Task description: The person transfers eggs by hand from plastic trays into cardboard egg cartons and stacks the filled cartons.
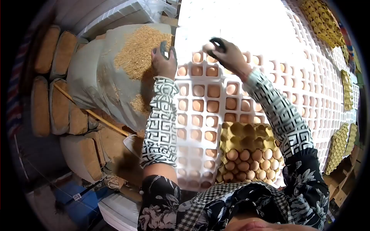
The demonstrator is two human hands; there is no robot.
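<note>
My left hand [164, 61], with dark finger coverings, is curled over the edge of the husk pile [137, 48]. A pale egg [167, 54] shows only partly between its fingers and thumb. In my right hand [227, 52], thumb and fingertips pinch another egg [208, 47] above the white foam tray [221, 82]. Brown eggs sit in many of that tray's square pockets, such as the egg [213, 91] below my hands. Near my body, a yellow egg carton [249, 144] lies on the foam, with several rows of eggs in its near part and bare cups at its far end.
Filled foam trays [320, 82] extend to the right. Yellow cartons [322, 23] are stacked at the far right. At the left are a grey sheet [86, 69] under the husks, a wooden-handled tool [104, 119], and several filled bags [40, 106]. A blue box [73, 194] stands lower left.
</note>
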